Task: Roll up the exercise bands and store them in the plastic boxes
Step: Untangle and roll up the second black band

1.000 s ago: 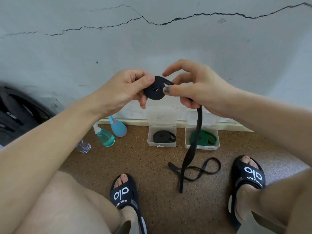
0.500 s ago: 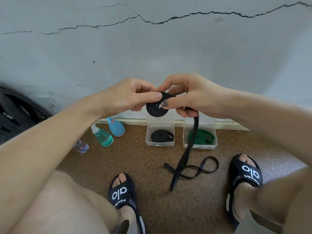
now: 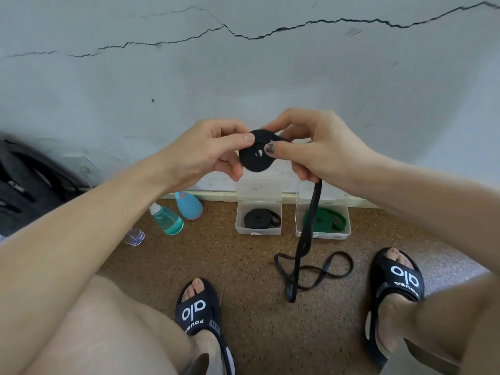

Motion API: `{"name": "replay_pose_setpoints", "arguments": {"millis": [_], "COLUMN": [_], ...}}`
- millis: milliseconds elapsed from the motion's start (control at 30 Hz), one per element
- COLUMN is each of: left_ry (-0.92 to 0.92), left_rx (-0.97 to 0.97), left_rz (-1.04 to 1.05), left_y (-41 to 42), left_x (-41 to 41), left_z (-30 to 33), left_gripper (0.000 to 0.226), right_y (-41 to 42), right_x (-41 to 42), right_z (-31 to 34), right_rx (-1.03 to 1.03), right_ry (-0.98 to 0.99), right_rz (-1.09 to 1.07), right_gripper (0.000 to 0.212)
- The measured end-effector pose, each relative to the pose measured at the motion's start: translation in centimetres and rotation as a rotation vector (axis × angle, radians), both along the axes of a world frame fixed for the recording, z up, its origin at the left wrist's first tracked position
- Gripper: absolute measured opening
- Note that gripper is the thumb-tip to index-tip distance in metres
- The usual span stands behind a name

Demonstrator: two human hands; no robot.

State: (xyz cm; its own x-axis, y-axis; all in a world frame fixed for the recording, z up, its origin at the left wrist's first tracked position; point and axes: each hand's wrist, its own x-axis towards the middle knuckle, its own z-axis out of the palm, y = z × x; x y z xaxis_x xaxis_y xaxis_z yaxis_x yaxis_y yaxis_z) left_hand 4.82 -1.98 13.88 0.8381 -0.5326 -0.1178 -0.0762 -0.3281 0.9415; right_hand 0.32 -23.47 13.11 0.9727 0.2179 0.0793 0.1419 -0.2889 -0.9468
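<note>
Left hand (image 3: 205,150), right hand (image 3: 313,147) pinching black band roll (image 3: 254,158)

We cannot see the far fingers of the right hand (image 3: 322,150) — the black band's coil (image 3: 255,158) hides them. The dark bag (image 3: 24,185) runs off the left edge, blurred. Small print on the sandals (image 3: 198,311) stays unreadable — the heels are cut off below.

Speckled floor (image 3: 189,266); boxes (image 3: 258,231), bottles (image 3: 167,220), band tail (image 3: 313,272).
</note>
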Motion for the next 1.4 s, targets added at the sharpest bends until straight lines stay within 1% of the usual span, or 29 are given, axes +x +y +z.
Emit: {"name": "replay_pose_setpoints", "arguments": {"millis": [67, 133, 233, 333, 467, 567, 600, 633, 700, 733, 833, 900, 933, 1000, 1067, 1167, 1300, 1333, 1400], "left_ry": [-0.058, -0.042, -0.052, -0.112, -0.112, -0.012, 0.008, -0.012, -0.103, -0.115, -0.097, -0.145, -0.153, -0.113, -0.044, 0.045, -0.091, -0.08, -0.069], "left_rx": [0.125, 0.174, 0.118, 0.085, 0.025, -0.002, 0.019, 0.076, 0.215, 0.242, 0.154, 0.109, 0.086, 0.035, 0.009, 0.025, 0.214, 0.215, 0.154], "left_rz": [-0.085, -0.147, -0.148, -0.052, 0.017, -0.007, -0.036, -0.078, -0.171, -0.19, -0.149, -0.09, -0.057, -0.015, -0.006, -0.033, -0.172, -0.176, -0.157], "left_y": [0.03, 0.19, 0.56, 0.83, 0.61, 0.51, 0.62, 0.72, 0.67, 0.57, 0.53, 0.8, 0.88, 0.74, 0.29, 0.05, 0.24, 0.27, 0.34], "left_x": [-0.01, 0.02, 0.06, 0.24, 0.16, 0.05, 0.03, -0.04, -0.22, -0.24, -0.23, -0.01, 0.08, 0.09, -0.11, -0.23, 0.01, -0.02, -0.15], "left_z": [0.3, 0.45, 0.44, 0.37, 0.12, 0.12, 0.26, 0.47, 0.73, 0.71, 0.59, 0.4, 0.28, 0.05, -0.13, 0.17, 0.56, 0.5, 0.42], "left_gripper": [0.023, 0.028, 0.024, 0.025, 0.021, 0.021, 0.02, 0.02, 0.022, 0.024, 0.026, 0.025, 0.027, 0.03, 0.025, 0.021, 0.041, 0.041, 0.036], "right_y": [0.17, 0.39, 0.4, 0.14, 0.44, 0.56, 0.51, 0.48, 0.55, 0.65, 0.59, 0.11, -0.07, -0.16, 0.11, 0.38, 0.47, 0.56, 0.53], "right_x": [-0.1, -0.13, 0.02, 0.13, 0.09, 0.24, 0.25, 0.21, -0.01, -0.09, -0.08, 0.08, 0.12, 0.16, 0.18, 0.26, 0.04, -0.04, -0.04], "right_z": [0.04, 0.16, 0.49, 0.59, 0.17, 0.11, 0.1, 0.11, 0.16, 0.19, 0.5, 0.84, 0.92, 0.87, 0.68, 0.57, 0.65, 0.65, 0.76], "right_rx": [-0.032, -0.049, 0.043, 0.085, 0.08, 0.129, 0.124, 0.106, 0.049, 0.029, 0.046, 0.029, 0.016, 0.039, 0.067, 0.088, 0.032, 0.015, 0.021], "right_ry": [0.037, 0.077, 0.13, 0.096, 0.044, 0.063, 0.083, 0.106, 0.139, 0.146, 0.155, 0.115, 0.089, 0.063, 0.05, 0.055, 0.141, 0.15, 0.147], "right_rz": [0.08, 0.154, 0.165, 0.102, 0.046, 0.033, 0.058, 0.097, 0.188, 0.218, 0.201, 0.143, 0.116, 0.083, 0.068, 0.076, 0.229, 0.251, 0.234], "right_gripper": [0.01, 0.01, 0.021, 0.033, 0.03, 0.024, 0.024, 0.024, 0.022, 0.023, 0.032, 0.038, 0.037, 0.032, 0.028, 0.024, 0.022, 0.023, 0.029]}}
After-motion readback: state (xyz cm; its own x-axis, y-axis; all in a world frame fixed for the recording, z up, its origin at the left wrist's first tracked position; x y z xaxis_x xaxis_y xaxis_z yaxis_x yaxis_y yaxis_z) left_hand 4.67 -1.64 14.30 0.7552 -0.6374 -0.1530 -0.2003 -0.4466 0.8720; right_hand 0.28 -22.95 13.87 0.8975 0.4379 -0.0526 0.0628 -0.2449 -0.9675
